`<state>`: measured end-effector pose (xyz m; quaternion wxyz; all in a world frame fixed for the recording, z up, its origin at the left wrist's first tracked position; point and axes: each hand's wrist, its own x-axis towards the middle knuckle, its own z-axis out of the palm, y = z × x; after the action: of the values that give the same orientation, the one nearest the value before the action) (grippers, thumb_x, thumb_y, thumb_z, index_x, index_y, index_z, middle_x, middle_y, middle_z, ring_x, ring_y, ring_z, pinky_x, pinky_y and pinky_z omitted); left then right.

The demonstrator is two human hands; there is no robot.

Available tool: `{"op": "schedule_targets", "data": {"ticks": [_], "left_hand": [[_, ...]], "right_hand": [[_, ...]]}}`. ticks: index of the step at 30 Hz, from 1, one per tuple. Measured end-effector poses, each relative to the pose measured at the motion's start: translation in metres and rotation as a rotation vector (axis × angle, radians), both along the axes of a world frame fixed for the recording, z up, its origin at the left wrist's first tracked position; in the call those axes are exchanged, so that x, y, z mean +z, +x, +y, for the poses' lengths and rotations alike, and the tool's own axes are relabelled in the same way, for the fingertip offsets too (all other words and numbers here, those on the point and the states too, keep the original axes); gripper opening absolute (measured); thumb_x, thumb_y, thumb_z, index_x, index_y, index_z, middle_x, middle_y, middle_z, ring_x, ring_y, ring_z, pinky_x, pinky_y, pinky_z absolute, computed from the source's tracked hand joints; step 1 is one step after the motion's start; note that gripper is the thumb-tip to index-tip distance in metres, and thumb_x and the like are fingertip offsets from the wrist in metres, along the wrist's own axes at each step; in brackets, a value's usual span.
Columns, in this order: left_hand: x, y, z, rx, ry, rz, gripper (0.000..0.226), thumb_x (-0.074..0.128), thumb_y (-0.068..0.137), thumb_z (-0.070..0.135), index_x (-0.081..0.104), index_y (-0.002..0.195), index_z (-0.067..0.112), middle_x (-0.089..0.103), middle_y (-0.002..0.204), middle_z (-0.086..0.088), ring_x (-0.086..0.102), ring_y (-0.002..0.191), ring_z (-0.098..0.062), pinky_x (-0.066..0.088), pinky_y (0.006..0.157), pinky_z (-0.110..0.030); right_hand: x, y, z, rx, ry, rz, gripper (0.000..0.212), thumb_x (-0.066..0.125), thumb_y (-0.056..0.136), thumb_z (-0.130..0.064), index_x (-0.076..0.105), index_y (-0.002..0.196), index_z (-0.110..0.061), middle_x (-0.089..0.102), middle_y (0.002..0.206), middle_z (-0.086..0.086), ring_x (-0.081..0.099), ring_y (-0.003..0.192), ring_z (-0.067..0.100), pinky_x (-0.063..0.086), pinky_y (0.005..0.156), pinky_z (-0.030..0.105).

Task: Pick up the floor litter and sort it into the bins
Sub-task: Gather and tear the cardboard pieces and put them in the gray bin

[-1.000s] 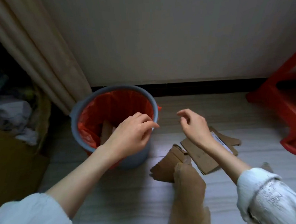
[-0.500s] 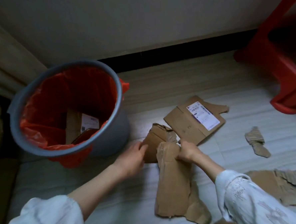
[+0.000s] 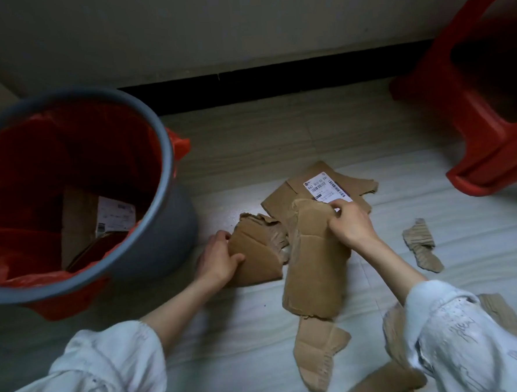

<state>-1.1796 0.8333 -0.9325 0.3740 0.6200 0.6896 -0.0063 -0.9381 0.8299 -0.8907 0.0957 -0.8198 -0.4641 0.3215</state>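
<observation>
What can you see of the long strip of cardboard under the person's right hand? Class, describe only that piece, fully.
The long cardboard strip is brown, creased and torn along its edges, with a ragged narrower tail at the near end. It runs lengthwise away from the person over the pale floor. The right hand pinches its far end, which looks lifted and overlaps the flat labelled cardboard sheet. Its left edge lies against the crumpled piece that the left hand grips.

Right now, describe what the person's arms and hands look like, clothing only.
Both hands are bare: no gloves, rings or watch show on the left hand or right hand. Both forearms are uncovered, with loose whitish sleeves pushed up. The right sleeve carries faint grey printed markings; the left sleeve looks plainer.
</observation>
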Motion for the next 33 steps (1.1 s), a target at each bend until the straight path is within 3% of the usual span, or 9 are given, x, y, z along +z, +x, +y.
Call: {"op": "schedule_targets", "data": {"ticks": [2, 7, 11, 17, 21, 23, 26, 29, 33], "left_hand": [[-0.001, 0.005, 0.001, -0.071, -0.035, 0.034, 0.040, 0.060, 0.088, 0.030, 0.049, 0.122, 0.012, 0.047, 0.127, -0.011, 0.048, 0.118, -0.029, 0.040, 0.100, -0.038], [-0.011, 0.008, -0.018, -0.130, -0.220, 0.096, 0.041, 0.052, 0.093, 0.027, 0.039, 0.127, 0.008, 0.038, 0.132, -0.014, 0.044, 0.122, -0.032, 0.037, 0.102, -0.038], [-0.016, 0.006, -0.031, -0.116, -0.175, 0.182, 0.044, 0.050, 0.093, 0.028, 0.037, 0.128, 0.004, 0.032, 0.133, -0.014, 0.037, 0.126, -0.033, 0.034, 0.103, -0.039], [-0.024, 0.004, -0.035, -0.042, -0.169, 0.142, 0.040, 0.052, 0.092, 0.027, 0.039, 0.124, 0.006, 0.041, 0.130, -0.014, 0.042, 0.123, -0.031, 0.040, 0.099, -0.040], [-0.025, 0.006, -0.035, 0.042, -0.202, 0.069, 0.033, 0.050, 0.093, 0.023, 0.036, 0.117, 0.007, 0.047, 0.126, -0.015, 0.047, 0.118, -0.033, 0.042, 0.093, -0.040], [-0.026, 0.008, -0.034, 0.049, -0.211, 0.050, 0.031, 0.048, 0.093, 0.022, 0.034, 0.116, 0.008, 0.049, 0.125, -0.015, 0.048, 0.116, -0.034, 0.042, 0.092, -0.039], [-0.025, 0.006, -0.031, 0.033, -0.228, 0.020, 0.033, 0.049, 0.093, 0.023, 0.033, 0.117, 0.007, 0.052, 0.123, -0.017, 0.050, 0.114, -0.036, 0.042, 0.089, -0.037], [-0.023, 0.005, -0.029, 0.016, -0.239, -0.008, 0.036, 0.052, 0.092, 0.025, 0.033, 0.118, 0.007, 0.054, 0.123, -0.019, 0.051, 0.114, -0.036, 0.042, 0.087, -0.034], [-0.019, 0.005, -0.033, -0.022, -0.201, -0.064, 0.034, 0.052, 0.092, 0.025, 0.034, 0.116, 0.008, 0.055, 0.120, -0.019, 0.052, 0.111, -0.036, 0.042, 0.086, -0.035]], "right_hand": [[-0.004, 0.006, -0.001, -0.035, -0.018, -0.011, 0.041, 0.044, 0.085, -0.005, 0.056, 0.124, -0.012, 0.054, 0.127, 0.017, 0.049, 0.118, 0.034, 0.041, 0.095, 0.035], [-0.016, 0.011, 0.001, -0.110, 0.041, -0.051, 0.036, 0.047, 0.088, -0.008, 0.055, 0.123, -0.007, 0.053, 0.129, 0.017, 0.048, 0.119, 0.034, 0.040, 0.093, 0.033], [-0.026, 0.005, -0.005, -0.098, -0.007, -0.088, 0.041, 0.049, 0.085, -0.009, 0.053, 0.126, -0.010, 0.048, 0.130, 0.017, 0.045, 0.121, 0.037, 0.039, 0.098, 0.039], [-0.038, -0.013, -0.021, 0.050, -0.193, -0.159, 0.059, 0.060, 0.082, -0.019, 0.035, 0.136, -0.017, 0.037, 0.135, 0.011, 0.033, 0.130, 0.033, 0.034, 0.100, 0.047], [-0.032, -0.036, -0.029, 0.161, -0.057, -0.298, 0.056, 0.060, 0.086, -0.024, 0.037, 0.136, -0.015, 0.035, 0.138, 0.010, 0.031, 0.130, 0.030, 0.032, 0.103, 0.045], [-0.034, -0.058, -0.036, 0.193, -0.004, -0.202, 0.041, 0.053, 0.089, -0.022, 0.048, 0.129, -0.014, 0.046, 0.130, 0.012, 0.042, 0.123, 0.031, 0.039, 0.098, 0.041], [-0.045, -0.089, -0.051, 0.289, -0.194, 0.010, 0.034, 0.049, 0.089, -0.015, 0.054, 0.122, -0.010, 0.052, 0.126, 0.017, 0.051, 0.116, 0.035, 0.045, 0.093, 0.037], [-0.059, -0.100, -0.058, 0.337, -0.217, -0.018, 0.051, 0.058, 0.087, -0.021, 0.041, 0.133, -0.004, 0.038, 0.138, 0.016, 0.038, 0.127, 0.033, 0.032, 0.105, 0.033], [-0.066, -0.107, -0.054, 0.243, -0.154, 0.029, 0.076, 0.067, 0.082, -0.027, 0.025, 0.141, -0.003, 0.036, 0.142, 0.018, 0.032, 0.133, 0.032, 0.025, 0.110, 0.031]]}}
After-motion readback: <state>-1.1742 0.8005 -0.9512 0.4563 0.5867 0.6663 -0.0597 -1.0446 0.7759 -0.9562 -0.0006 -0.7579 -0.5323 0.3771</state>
